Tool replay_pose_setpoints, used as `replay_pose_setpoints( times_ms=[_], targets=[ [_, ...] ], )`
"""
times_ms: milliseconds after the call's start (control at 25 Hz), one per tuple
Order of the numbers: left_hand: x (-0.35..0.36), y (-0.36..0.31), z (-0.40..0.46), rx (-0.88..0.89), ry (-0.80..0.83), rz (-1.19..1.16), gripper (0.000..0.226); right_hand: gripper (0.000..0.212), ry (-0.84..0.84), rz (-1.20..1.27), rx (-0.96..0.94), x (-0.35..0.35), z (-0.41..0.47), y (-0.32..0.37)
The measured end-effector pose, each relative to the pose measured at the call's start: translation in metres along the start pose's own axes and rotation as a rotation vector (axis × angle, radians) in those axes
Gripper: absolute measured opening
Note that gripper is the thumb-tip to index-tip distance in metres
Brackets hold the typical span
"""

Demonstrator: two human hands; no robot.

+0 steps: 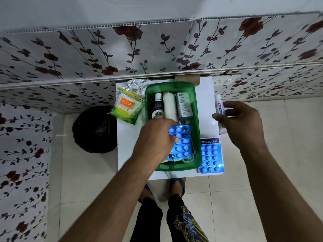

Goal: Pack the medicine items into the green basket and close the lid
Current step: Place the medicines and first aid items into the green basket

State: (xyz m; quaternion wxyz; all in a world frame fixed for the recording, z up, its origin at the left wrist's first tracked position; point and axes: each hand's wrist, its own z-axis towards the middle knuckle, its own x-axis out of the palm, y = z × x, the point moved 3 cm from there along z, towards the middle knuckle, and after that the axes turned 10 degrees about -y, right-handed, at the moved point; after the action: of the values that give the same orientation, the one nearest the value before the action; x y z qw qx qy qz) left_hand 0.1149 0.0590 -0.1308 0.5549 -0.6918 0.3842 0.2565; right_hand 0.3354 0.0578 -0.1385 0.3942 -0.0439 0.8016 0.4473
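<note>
The green basket sat open on the white table, see-through plastic, long side running away from the camera. Inside, at the far end, a dark bottle with a white cap, a white roll and a small white carton lay side by side. A blue blister strip was at the near end, a few pockets already empty. Still outside: a second blue blister strip over a Hansaplast pack just right of the basket, a white tube further back, Tulips cotton buds and a crumpled foil strip on the left.
</note>
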Motion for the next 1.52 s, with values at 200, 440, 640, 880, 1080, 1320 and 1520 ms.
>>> replay_pose_setpoints(
  times_ms=[200, 440, 640, 880, 1080, 1320, 1520],
  targets=[
    [0.025, -0.003, -0.01, 0.263, -0.023, 0.395, 0.027, 0.034, 0.051, 0.019, 0.055, -0.001, -0.002, -0.003],
    [0.025, -0.007, -0.012, 0.327, -0.008, 0.527, 0.029, 0.029, 0.107, 0.051, 0.082, 0.002, -0.016, 0.012],
    [-0.02, 0.005, -0.003, 0.204, -0.254, 0.215, 0.025, 0.026, 0.181, 0.17, 0.014, 0.029, -0.042, 0.05],
    [-0.048, 0.078, 0.004, -0.195, -0.425, -0.112, 0.02, 0.03, 0.268, -0.28, -0.28, 0.118, -0.044, 0.081],
    [-0.049, 0.099, 0.007, -0.226, -0.417, -0.128, 0.02, 0.02, 0.283, -0.34, -0.348, 0.132, -0.045, 0.081],
    [-0.062, 0.113, 0.024, -0.278, -0.419, -0.13, 0.045, 0.023, -0.174, -0.025, -0.331, 0.05, 0.0, 0.084],
    [-0.043, 0.121, 0.059, -0.216, -0.163, 0.13, 0.081, 0.033, 0.058, -0.453, -0.606, 0.07, 0.068, 0.073]
  ],
)
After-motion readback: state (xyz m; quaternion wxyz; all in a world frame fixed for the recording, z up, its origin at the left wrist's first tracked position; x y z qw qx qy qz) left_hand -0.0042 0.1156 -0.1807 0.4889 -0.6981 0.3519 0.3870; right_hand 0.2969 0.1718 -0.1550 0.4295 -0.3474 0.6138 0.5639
